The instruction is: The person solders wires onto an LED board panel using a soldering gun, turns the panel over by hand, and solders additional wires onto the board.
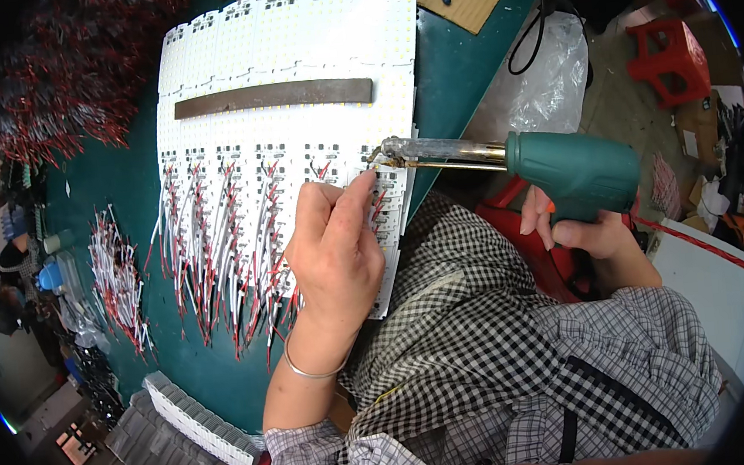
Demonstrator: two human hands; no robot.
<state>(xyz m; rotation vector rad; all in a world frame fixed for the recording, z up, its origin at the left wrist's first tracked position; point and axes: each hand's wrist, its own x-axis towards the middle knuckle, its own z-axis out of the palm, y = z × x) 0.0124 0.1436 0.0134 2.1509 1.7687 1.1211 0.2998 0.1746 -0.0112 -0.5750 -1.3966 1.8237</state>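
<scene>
My right hand (589, 235) is wrapped round the handle of a green soldering gun (572, 169). The gun's tip reaches left onto the white circuit boards (354, 120), near their right edge. Just below that tip, my left hand (335, 235) is closed in a pinch against the boards; whatever it holds is too small or hidden to make out. Red and white wires (239, 260) hang in rows from the boards' lower part, left of my left hand. Across the middle of the boards lies a flat brown bar (274, 97).
A large heap of red and black wires (54, 74) covers the far left of the green table (158, 344). A smaller wire bundle (120, 283) lies nearer. Stacked grey-white strips (199, 425) stand at the near left edge. Right of the table are a plastic bag (543, 70) and red stool (669, 60).
</scene>
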